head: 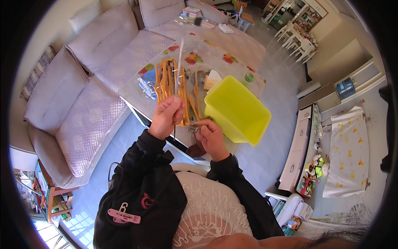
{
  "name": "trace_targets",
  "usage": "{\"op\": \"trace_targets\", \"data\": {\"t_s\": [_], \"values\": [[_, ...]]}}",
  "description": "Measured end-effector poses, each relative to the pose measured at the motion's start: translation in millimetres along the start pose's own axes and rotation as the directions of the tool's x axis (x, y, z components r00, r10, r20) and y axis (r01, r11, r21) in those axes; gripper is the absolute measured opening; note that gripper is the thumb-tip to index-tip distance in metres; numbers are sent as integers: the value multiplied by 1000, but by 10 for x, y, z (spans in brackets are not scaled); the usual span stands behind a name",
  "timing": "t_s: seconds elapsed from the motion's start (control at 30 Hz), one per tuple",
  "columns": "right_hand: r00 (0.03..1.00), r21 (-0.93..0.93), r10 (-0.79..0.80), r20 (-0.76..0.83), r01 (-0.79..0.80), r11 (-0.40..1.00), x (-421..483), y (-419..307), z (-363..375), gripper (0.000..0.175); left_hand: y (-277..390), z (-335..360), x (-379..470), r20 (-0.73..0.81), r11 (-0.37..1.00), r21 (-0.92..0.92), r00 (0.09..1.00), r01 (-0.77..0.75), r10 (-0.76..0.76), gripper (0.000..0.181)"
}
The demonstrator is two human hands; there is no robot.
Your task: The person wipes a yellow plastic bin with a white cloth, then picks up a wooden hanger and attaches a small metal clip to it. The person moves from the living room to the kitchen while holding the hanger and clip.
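My left hand grips a thin pale rod or strip that points away across the table; a dark end sticks out below the fist. The fingertips of my right hand pinch small metal pieces, too small to name surely. Just under them, a dark brown object lies at the table's near edge, partly hidden. Beyond my hands is a pile of tan clothes hangers. A loose tan hanger lies right of the pile. To the right stands a yellow-green plastic bin.
Blue clips lie left of the hangers. Behind the bin are a small open box and a green jar. A grey sofa borders the table. A pink clothespin is on my black jacket.
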State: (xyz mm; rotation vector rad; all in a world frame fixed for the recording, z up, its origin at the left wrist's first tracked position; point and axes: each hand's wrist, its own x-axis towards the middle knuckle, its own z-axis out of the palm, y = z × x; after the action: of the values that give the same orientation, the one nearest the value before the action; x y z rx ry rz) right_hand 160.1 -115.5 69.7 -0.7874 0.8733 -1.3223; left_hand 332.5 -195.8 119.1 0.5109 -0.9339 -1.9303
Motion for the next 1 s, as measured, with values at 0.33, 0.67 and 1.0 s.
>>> {"op": "trace_targets", "data": {"t_s": [0.33, 0.67, 1.0], "values": [[996, 38, -64, -63, 66, 997, 161, -2, -89, 17, -340, -10, 60, 74, 802, 597, 997, -26, -23, 18], [965, -154, 175, 197, -146, 977, 5, 142, -147, 29, -558, 23, -649, -375, 860, 473, 927, 191, 0, 21], [920, -32, 389, -36, -390, 920, -366, 1315, 345, 27, -295, -1063, -1729, -475, 979, -201, 877, -29, -71, 43]]}}
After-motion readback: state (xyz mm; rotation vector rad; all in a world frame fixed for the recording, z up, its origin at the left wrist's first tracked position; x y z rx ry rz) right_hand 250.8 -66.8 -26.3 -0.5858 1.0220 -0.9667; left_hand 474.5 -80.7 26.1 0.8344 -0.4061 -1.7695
